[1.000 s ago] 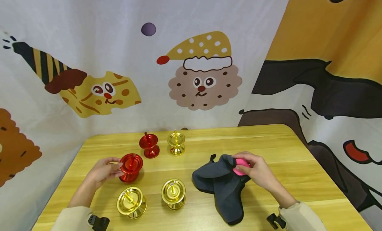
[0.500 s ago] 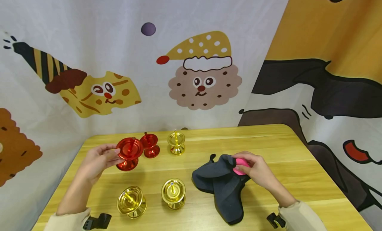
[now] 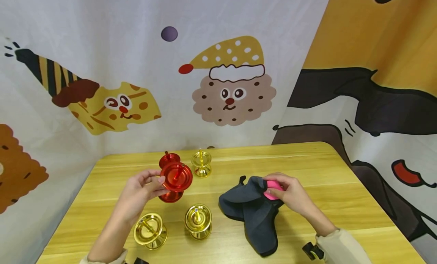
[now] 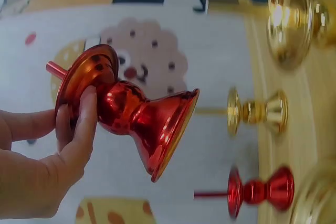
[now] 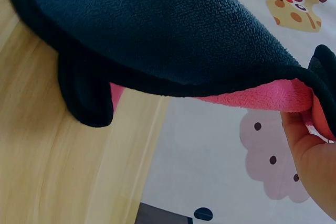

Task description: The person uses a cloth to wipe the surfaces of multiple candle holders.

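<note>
My left hand (image 3: 139, 192) pinches a red metal candlestick (image 3: 176, 176) at its upper dish and holds it raised above the table. In the left wrist view this candlestick (image 4: 123, 106) looks tilted, with a thin stem sticking out of the dish and a flared foot; thumb and fingers lie against the dish. My right hand (image 3: 289, 192) grips a dark grey cloth (image 3: 257, 207) by a folded corner where its pink underside shows. Seen from the right wrist, the plush cloth (image 5: 157, 30) has a black edge and hangs down from the fingers, hiding part of the hand.
Behind the lifted candlestick stands another red candlestick (image 3: 168, 158), partly hidden. A gold candlestick (image 3: 201, 163) is at the back, and two more, a gold candlestick (image 3: 149, 230) and a gold candlestick (image 3: 198, 220), are nearer. A cartoon-printed curtain (image 3: 136, 66) hangs behind the wooden table (image 3: 327, 173).
My left hand has lifted the red candlestick off the table, first up and then to the right, so it now overlaps the rear red one. The right hand keeps its grip on the cloth.
</note>
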`<action>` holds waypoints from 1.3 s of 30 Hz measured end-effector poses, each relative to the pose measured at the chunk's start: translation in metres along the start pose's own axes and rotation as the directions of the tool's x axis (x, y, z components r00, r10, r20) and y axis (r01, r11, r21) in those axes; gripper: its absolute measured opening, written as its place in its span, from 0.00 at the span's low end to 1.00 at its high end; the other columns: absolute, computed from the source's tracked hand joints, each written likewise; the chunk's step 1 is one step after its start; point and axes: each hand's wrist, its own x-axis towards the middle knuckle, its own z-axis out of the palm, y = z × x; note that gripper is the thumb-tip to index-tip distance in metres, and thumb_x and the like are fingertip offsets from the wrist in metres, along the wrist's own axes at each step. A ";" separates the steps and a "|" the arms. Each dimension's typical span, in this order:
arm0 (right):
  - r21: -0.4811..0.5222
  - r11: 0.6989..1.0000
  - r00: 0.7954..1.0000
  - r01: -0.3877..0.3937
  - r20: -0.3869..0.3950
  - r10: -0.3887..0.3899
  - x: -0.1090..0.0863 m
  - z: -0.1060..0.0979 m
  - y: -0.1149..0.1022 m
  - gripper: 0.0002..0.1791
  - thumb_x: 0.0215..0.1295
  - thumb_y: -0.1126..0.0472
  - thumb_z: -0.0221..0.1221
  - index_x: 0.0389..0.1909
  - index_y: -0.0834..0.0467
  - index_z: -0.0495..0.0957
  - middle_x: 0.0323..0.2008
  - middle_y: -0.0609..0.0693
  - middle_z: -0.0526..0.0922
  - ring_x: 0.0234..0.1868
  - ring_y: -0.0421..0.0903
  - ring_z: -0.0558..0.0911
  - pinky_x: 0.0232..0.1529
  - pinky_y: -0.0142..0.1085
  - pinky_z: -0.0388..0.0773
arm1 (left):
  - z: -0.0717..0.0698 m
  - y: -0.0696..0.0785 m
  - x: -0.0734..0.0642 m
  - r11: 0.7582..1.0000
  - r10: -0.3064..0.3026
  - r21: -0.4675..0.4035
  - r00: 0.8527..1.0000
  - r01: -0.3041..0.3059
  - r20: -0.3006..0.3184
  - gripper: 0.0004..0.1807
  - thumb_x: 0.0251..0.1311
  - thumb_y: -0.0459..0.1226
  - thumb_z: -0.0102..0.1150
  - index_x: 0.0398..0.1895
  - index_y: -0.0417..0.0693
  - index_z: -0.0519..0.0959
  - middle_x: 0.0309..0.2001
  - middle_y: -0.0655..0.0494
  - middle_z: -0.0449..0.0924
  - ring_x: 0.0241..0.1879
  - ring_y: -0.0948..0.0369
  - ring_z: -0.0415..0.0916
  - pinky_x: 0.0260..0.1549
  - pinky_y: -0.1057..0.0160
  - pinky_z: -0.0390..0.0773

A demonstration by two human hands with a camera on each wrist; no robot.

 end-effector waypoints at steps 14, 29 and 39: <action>0.008 0.999 0.999 -0.043 -0.030 0.044 0.006 0.010 -0.019 0.16 0.53 0.70 0.63 0.45 0.65 0.79 0.42 0.56 0.79 0.39 0.44 0.78 0.38 0.30 0.79 | 0.077 -0.019 -0.012 0.977 -0.019 -0.213 0.998 0.032 0.064 0.12 0.61 0.25 0.48 0.46 0.25 0.66 0.32 0.45 0.70 0.33 0.52 0.79 0.38 0.60 0.80; 0.057 0.997 0.998 0.047 -0.033 -0.045 0.010 0.018 -0.038 0.16 0.52 0.75 0.62 0.44 0.65 0.79 0.42 0.55 0.79 0.42 0.42 0.77 0.39 0.30 0.79 | 0.126 -0.050 0.000 0.953 -0.005 -0.300 0.989 0.049 0.145 0.12 0.61 0.25 0.48 0.46 0.24 0.65 0.28 0.49 0.69 0.29 0.58 0.77 0.37 0.59 0.81; -0.047 0.997 0.998 0.058 -0.037 -0.060 0.009 0.029 -0.038 0.20 0.48 0.75 0.64 0.45 0.63 0.80 0.42 0.51 0.78 0.42 0.48 0.77 0.38 0.31 0.79 | 0.134 -0.049 0.006 0.948 0.011 -0.318 0.994 0.025 0.112 0.11 0.60 0.23 0.48 0.45 0.23 0.67 0.39 0.41 0.70 0.31 0.57 0.77 0.36 0.59 0.81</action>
